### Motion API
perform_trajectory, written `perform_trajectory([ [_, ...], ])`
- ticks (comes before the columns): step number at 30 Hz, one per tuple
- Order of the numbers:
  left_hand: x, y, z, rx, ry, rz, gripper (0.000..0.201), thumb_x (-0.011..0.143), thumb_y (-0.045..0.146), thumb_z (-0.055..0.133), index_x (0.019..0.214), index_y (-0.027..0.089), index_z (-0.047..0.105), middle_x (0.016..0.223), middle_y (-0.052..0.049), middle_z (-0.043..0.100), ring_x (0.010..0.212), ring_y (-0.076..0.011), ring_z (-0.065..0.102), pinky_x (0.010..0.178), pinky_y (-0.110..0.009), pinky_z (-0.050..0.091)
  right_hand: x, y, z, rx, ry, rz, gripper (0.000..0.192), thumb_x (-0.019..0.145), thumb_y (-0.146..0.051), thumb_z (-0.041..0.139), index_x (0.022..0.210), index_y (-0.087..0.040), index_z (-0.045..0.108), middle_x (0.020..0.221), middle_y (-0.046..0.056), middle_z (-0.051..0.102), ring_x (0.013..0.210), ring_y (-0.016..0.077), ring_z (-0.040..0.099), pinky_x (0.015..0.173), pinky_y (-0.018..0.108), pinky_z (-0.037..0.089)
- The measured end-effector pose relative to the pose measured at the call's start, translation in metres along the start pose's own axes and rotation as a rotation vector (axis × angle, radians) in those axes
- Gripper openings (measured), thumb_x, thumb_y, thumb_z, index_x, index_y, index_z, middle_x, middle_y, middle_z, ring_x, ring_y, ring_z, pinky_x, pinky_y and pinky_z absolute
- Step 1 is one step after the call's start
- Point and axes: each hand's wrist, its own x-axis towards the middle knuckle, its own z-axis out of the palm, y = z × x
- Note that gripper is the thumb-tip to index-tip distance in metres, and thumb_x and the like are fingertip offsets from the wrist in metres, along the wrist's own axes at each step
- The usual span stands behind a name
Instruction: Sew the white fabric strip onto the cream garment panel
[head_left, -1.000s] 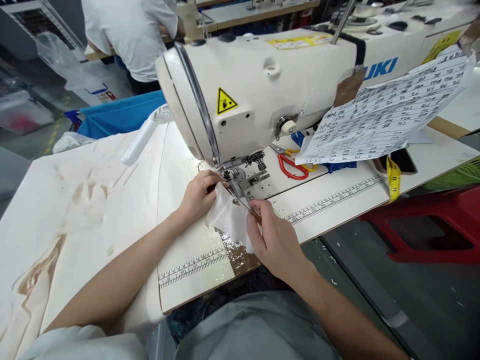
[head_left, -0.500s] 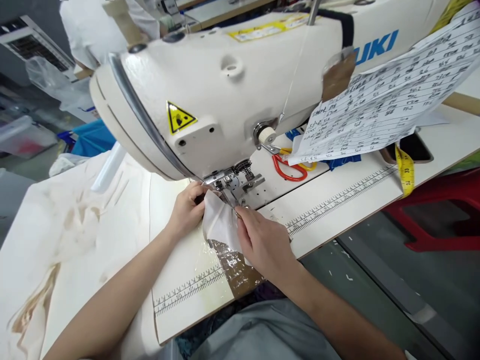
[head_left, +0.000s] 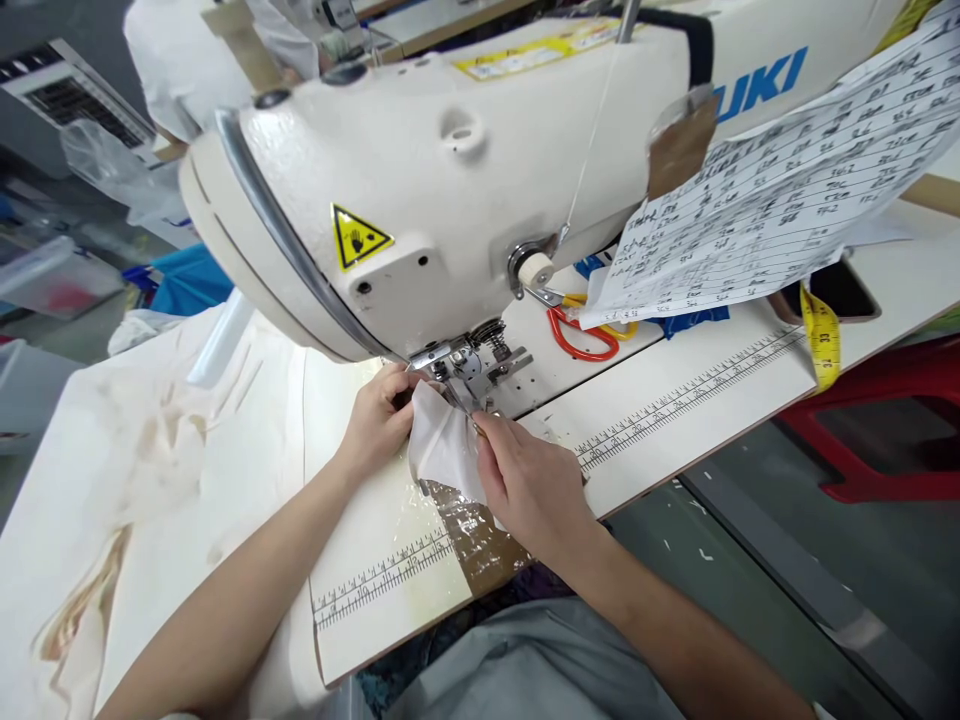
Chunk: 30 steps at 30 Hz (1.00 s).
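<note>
Since half a second ago we see almost nothing shift: our left hand [head_left: 379,420] and right hand [head_left: 529,480] stay at the presser foot [head_left: 465,375] of the sewing machine [head_left: 450,190], so the positioning seems settled. The small white fabric piece [head_left: 444,450] lies on the desk [head_left: 675,400] between both hands, its top edge under the foot. The left fingers pinch its left edge; the right fingers press its right side flat. Red scissors [head_left: 581,340] lie behind, untouched.
</note>
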Motion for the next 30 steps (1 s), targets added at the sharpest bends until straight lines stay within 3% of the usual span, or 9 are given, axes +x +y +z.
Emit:
perform_trajectory([
  [8, 0.0000, 0.0019, -0.0007, 0.027, -0.010, 0.007, 0.030, 0.087, 0.049, 0.064, 0.076, 0.022, 0.071, 0.080, -0.004, 0.067, 0.081, -0.0195, 0.063, 0.070, -0.031, 0.050, 0.0014, -0.0012, 0.0001, -0.029, -0.059, 0.020, 0.028, 0.101, -0.018, 0.041, 0.111, -0.014, 0.067, 0.087, 0.004, 0.077, 0.066, 0.0156, 0.070, 0.048, 0.030, 0.038],
  [18, -0.0027, 0.0010, 0.0010, 0.213, -0.029, 0.111, 0.016, 0.089, 0.036, 0.060, 0.087, 0.021, 0.066, 0.088, -0.005, 0.069, 0.083, -0.0198, 0.062, 0.074, -0.034, 0.049, -0.0008, -0.0040, 0.0005, -0.117, -0.071, 0.014, 0.025, 0.098, -0.015, 0.049, 0.117, -0.013, 0.066, 0.089, 0.004, 0.077, 0.067, 0.0150, 0.071, 0.049, 0.029, 0.040],
  [30, 0.0000, 0.0072, 0.0007, 0.140, -0.009, 0.009, 0.014, 0.086, 0.032, 0.059, 0.081, 0.021, 0.068, 0.081, -0.003, 0.067, 0.079, -0.0184, 0.063, 0.069, -0.030, 0.049, -0.0004, -0.0027, 0.0001, -0.097, -0.107, 0.036, 0.026, 0.100, -0.015, 0.046, 0.117, -0.013, 0.066, 0.087, 0.004, 0.076, 0.064, 0.0143, 0.068, 0.047, 0.028, 0.040],
])
